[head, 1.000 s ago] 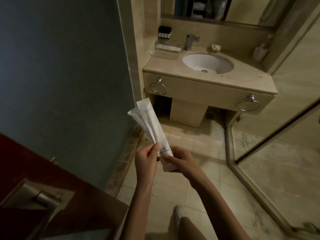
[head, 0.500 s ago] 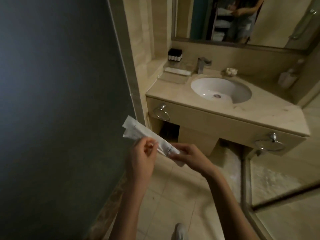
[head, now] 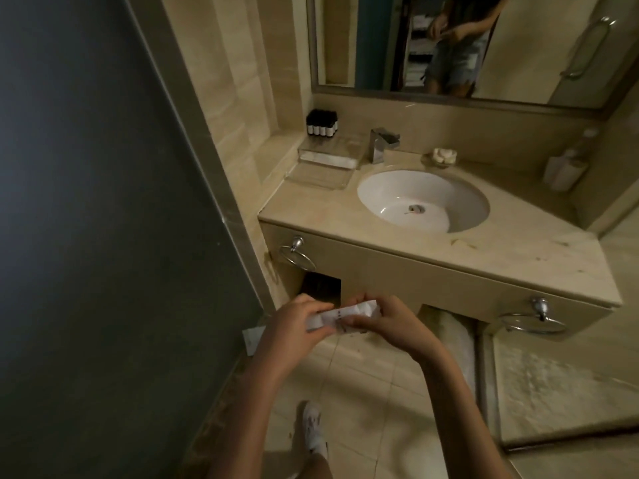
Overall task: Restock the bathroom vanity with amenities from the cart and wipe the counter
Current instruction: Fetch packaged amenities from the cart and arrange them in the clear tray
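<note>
Head view: I see left hand (head: 294,323) and right hand (head: 383,323) gripping the white packets (head: 349,314), now lowered flat, nearer the bench (head: 311,209) for restocking.

mirror (head: 380,46), faucet (head: 379,144), towel ring (head: 298,258), white shoe (head: 313,431)

Bathroom, dim warm light. Dark green wall (head: 86,202) left, beige stone wall (head: 242,81) beside it; framed mirror (head: 380,39) above beige stone vanity (head: 415,278) with white inset basin (head: 397,191) and chrome towel ring (head: 296,244) on its front. Pale tiled floor (head: 373,392); glass shower partition (head: 553,382) right
</note>
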A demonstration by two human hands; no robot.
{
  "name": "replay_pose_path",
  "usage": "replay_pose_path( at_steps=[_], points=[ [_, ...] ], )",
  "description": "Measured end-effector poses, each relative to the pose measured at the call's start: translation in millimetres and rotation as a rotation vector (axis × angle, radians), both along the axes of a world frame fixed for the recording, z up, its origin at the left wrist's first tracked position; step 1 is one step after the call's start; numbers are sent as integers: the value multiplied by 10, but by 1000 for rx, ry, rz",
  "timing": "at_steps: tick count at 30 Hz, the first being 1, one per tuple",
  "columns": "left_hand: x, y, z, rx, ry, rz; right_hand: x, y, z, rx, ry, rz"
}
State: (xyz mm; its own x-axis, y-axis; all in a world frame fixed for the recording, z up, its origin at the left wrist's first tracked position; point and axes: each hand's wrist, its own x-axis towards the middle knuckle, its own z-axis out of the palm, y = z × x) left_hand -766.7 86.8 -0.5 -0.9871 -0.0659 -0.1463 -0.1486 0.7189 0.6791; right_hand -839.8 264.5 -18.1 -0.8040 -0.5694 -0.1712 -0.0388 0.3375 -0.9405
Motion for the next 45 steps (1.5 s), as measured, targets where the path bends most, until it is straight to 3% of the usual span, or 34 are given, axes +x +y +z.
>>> replay_pose_path(
  at_steps=[5,9,14,18,26,31,35,41,45],
  points=[
    [-606,-278,-200,194,-148,-33,-561,-172,-95,42,7,-66],
    [-1237,-600,-260,251,-164,-39,-1243,-547,-98,41,-38,-171],
    [-1948,-1070,-257,307,-110,129,-1938,-1225,149,-69,-97,-205],
    [-2332,-1451,-302,474,-118,284,-2249,-1694,91,-99,-146,-215],
    [-2734,-1872,-549,787,-102,640,-2585,-2186,-136,42,-277,-72],
    [-3047,-1907,-586,864,-29,732,-2808,-2350,-230,227,-191,56],
    [-3274,-1927,-673,895,-63,751,-3055,-2409,-337,342,-110,112],
    [-3747,-1934,-640,1131,-166,678,-3623,-2323,-378,305,-114,98],
    [-4152,-1929,-619,1143,-139,612,-4126,-2238,-331,332,-139,104]
  ],
)
